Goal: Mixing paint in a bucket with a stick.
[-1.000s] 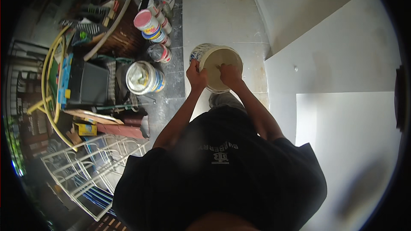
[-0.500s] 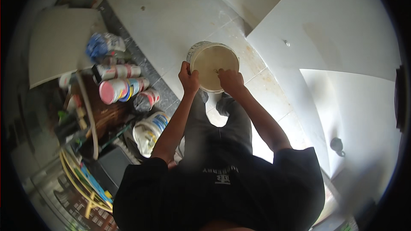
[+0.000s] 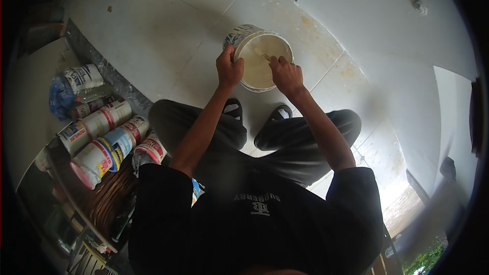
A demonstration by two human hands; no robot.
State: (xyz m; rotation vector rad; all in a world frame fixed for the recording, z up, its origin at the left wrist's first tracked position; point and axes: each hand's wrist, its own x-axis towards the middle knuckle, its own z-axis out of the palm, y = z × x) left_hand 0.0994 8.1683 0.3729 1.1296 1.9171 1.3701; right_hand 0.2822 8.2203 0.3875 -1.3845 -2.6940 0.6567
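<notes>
A white bucket with worn blue and dark markings stands on the floor in front of my feet, its mouth toward me. Inside lies a pale cream mass, perhaps paint. My left hand grips the bucket's left rim, thumb on the near side. Over the right part of the mouth, my right hand is closed round a thin tan handle. The handle's far end reaches into the bucket, and I cannot make out what tool it belongs to.
On the left, several paint tubs stand by a blue plastic bag and a dark strip along the floor. At right rises a pale wall. My sandalled feet are just below the bucket.
I have lowered into a squat, my knees now spread wide. The bucket is now on the floor, with my left hand still on its rim and my right hand still over its mouth.
</notes>
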